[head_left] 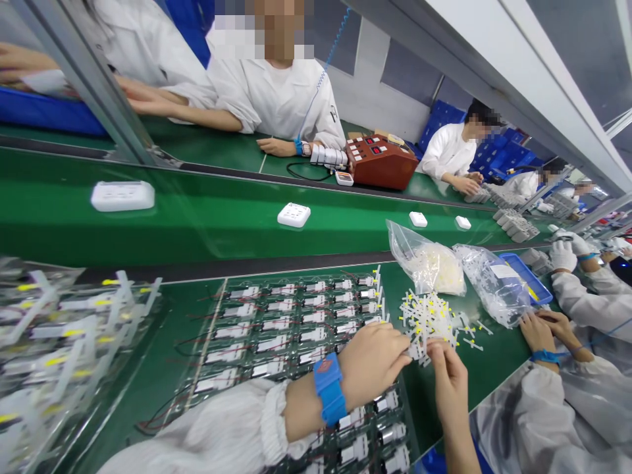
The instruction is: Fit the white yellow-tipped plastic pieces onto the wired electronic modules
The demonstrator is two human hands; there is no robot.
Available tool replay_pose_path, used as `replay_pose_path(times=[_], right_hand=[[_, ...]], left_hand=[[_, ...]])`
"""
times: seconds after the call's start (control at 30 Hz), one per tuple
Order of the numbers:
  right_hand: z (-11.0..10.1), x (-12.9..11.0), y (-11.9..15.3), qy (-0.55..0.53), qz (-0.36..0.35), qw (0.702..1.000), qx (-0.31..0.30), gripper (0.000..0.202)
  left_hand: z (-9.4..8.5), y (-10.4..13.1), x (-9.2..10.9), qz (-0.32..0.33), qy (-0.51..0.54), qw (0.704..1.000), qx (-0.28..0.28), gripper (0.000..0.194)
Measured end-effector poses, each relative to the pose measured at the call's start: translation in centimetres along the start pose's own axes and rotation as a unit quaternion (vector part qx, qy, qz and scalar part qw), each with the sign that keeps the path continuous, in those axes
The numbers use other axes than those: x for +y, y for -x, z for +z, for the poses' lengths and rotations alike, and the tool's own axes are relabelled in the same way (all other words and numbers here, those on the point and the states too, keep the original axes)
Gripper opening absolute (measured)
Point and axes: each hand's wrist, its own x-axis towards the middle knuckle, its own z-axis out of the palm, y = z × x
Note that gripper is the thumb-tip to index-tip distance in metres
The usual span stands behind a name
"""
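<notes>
Two curled hands (378, 355) (450, 382), grip unclear, near one parts pile (432, 319) and two bags (437, 266) (496, 283)

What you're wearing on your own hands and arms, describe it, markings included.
Left hand: bare fingers, a wide blue wrist strap with a small reddish marking, and a loose white sleeve gathered at the cuff. Right hand: no glove; no strap or sleeve visible.

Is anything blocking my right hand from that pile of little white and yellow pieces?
Nothing visible does: your right hand is at the near edge of the pile. Your left hand is off to the side, and the clear bags lie beyond the pile.
</notes>
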Motion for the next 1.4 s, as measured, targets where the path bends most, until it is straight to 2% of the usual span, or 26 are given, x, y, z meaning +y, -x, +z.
replay_pose_path(times=[0.1,0.23,0.6,0.67,0.77,0.87,1.07,1.27,1.4], right_hand=[[-0.5,-0.1,0.2,0.085,-0.037,0.994,-0.063,0.023],[-0.6,-0.7,0.1,0.107,-0.053,0.985,-0.125,0.023],[-1.0,-0.8,-0.6,0.132,-0.048,0.974,-0.178,0.021],[-1.2,-0.7,-1.0,0.134,-0.055,0.974,-0.175,0.018],[-1.5,-0.4,-1.4,0.129,-0.062,0.98,-0.138,0.015],[-1.9,0.2,-1.3,0.131,-0.06,0.982,-0.124,0.017],[-2.9,1.0,-1.0,0.171,-0.095,0.973,-0.125,0.021],[-3.9,1.7,-1.1,0.199,-0.128,0.967,-0.092,0.017],[-3.8,1.8,-0.4,0.212,-0.137,0.961,-0.113,0.012]], left_hand=[[0.0,0.0,0.1,0.003,-0.005,1.0,-0.012,0.016],[0.0,0.1,0.3,0.007,-0.012,0.999,-0.04,0.016],[-0.6,0.2,1.1,-0.004,-0.058,0.995,-0.082,0.013],[-0.7,0.4,1.3,-0.02,-0.083,0.991,-0.099,0.01],[-0.4,0.6,1.6,-0.032,-0.108,0.982,-0.152,0.007],[0.2,0.5,1.8,-0.047,-0.115,0.975,-0.186,0.018],[0.4,0.2,1.8,-0.057,-0.127,0.973,-0.186,0.018],[-0.1,0.3,2.0,-0.055,-0.122,0.971,-0.198,0.02],[-0.4,0.2,2.1,-0.066,-0.124,0.971,-0.194,0.02]])
